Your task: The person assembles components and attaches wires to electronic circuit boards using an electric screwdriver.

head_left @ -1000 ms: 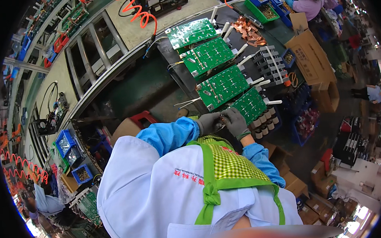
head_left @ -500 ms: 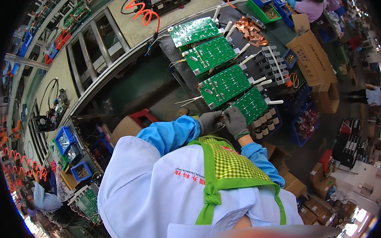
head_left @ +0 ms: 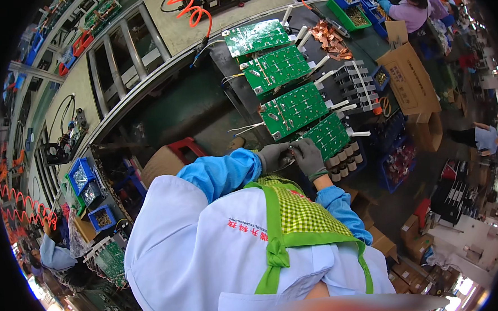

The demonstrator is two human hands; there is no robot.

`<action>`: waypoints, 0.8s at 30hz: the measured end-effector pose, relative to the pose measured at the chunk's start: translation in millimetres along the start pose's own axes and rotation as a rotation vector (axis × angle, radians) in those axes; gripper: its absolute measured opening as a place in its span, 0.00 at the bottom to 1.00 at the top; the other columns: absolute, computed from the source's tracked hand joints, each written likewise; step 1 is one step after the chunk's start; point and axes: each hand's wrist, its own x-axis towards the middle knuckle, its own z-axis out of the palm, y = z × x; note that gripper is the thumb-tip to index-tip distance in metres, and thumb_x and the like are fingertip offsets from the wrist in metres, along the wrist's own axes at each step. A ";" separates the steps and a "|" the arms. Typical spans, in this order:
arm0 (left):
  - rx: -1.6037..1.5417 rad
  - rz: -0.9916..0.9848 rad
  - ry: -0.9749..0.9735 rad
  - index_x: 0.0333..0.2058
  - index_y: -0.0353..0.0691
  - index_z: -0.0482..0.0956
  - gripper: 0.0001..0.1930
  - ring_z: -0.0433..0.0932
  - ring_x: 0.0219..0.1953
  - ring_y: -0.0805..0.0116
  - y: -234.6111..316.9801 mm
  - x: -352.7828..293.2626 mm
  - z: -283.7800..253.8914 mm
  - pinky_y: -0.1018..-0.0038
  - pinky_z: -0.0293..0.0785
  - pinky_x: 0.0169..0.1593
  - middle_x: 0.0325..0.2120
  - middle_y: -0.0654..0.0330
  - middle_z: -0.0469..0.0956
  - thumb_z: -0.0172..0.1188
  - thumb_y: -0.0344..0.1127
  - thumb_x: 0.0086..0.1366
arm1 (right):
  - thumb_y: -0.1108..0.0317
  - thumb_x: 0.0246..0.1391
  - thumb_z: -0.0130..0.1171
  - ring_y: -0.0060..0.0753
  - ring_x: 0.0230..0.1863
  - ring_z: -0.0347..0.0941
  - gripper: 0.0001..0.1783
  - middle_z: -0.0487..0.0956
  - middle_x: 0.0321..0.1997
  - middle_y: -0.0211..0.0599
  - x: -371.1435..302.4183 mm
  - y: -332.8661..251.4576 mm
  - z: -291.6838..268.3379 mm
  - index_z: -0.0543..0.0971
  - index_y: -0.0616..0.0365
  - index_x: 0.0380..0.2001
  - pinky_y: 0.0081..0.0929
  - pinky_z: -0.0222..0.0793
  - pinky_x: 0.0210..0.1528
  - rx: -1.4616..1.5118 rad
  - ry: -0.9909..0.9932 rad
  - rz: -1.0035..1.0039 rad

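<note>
My left hand point(head_left: 274, 157) and my right hand point(head_left: 309, 158), both in grey gloves, meet close in front of my apron. Their fingers are pinched together around something small between them, too hidden to make out. Just beyond the right hand lies the nearest green circuit board point(head_left: 326, 137), partly covered by that hand. Farther off, a second green circuit board point(head_left: 295, 111), a third point(head_left: 276, 69) and another one point(head_left: 257, 38) stand in a slanting row on the dark bench. White sticks jut from their right ends, and thin wires hang from some left ends.
Copper-coloured pieces point(head_left: 331, 39) lie in a heap behind grey metal heat sinks point(head_left: 358, 86). Tan cylinders point(head_left: 344, 162) stand by my right wrist. A green bin point(head_left: 350, 15) and a cardboard box point(head_left: 407, 77) are at the right. Left of the bench run conveyor rollers point(head_left: 134, 53) and a coiled orange hose point(head_left: 190, 6).
My hands stay together with only small finger movement. The view has shifted slightly. At the far right, a person in a light blue top has changed posture.
</note>
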 end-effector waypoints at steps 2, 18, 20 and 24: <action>-1.043 -0.535 0.076 0.36 0.40 0.70 0.04 0.70 0.29 0.74 -54.1 -2.1 20.0 0.78 0.71 0.34 0.26 0.63 0.71 0.49 0.31 0.63 | 0.68 0.47 0.57 0.49 0.34 0.71 0.09 0.72 0.33 0.43 3.9 -7.2 6.7 0.76 0.54 0.35 0.39 0.68 0.35 -0.050 -0.035 0.007; -1.076 -0.605 0.070 0.37 0.38 0.72 0.09 0.75 0.29 0.73 37.0 8.6 -8.0 0.77 0.72 0.32 0.27 0.61 0.74 0.54 0.36 0.61 | 0.70 0.42 0.57 0.50 0.52 0.64 0.13 0.70 0.47 0.48 -4.0 -3.1 0.2 0.75 0.60 0.35 0.41 0.61 0.55 0.073 0.075 -0.048; -1.099 -0.945 0.298 0.32 0.39 0.75 0.09 0.74 0.24 0.73 42.6 16.5 -1.8 0.78 0.70 0.26 0.24 0.62 0.76 0.54 0.38 0.61 | 0.71 0.43 0.56 0.50 0.51 0.65 0.14 0.70 0.47 0.47 -9.1 -4.4 0.5 0.75 0.60 0.37 0.40 0.64 0.52 -0.040 -0.011 -0.094; -1.070 -0.938 0.384 0.31 0.38 0.78 0.13 0.73 0.20 0.74 58.1 11.2 -4.7 0.78 0.69 0.22 0.23 0.62 0.77 0.54 0.42 0.63 | 0.72 0.43 0.56 0.50 0.52 0.65 0.12 0.70 0.46 0.47 -0.9 -5.7 3.5 0.76 0.60 0.35 0.41 0.64 0.52 -0.012 -0.078 -0.071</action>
